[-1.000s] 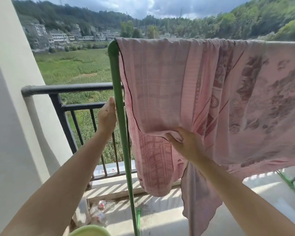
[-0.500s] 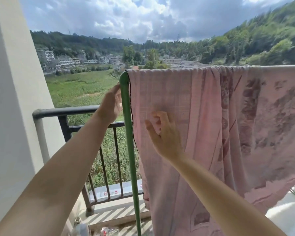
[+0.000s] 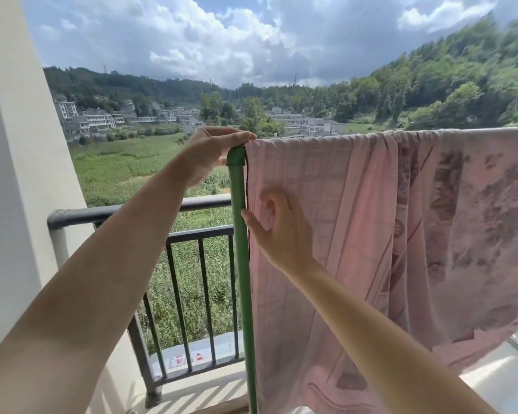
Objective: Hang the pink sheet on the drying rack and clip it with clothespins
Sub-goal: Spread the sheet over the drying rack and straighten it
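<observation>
Your pink sheet hangs draped over the green drying rack beside the balcony's dark railing. Your left hand curls round the rack's top corner; your right hand lies on the sheet's edge, fingers bent, grip unclear. The ledge's red label is unreadable.

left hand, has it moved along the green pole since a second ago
Yes. The left hand has climbed the green pole from partway down to its top end.

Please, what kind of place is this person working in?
Most likely a home balcony, high up: a dark metal railing, a green drying rack carrying a pink sheet, fields and houses beyond.
</observation>
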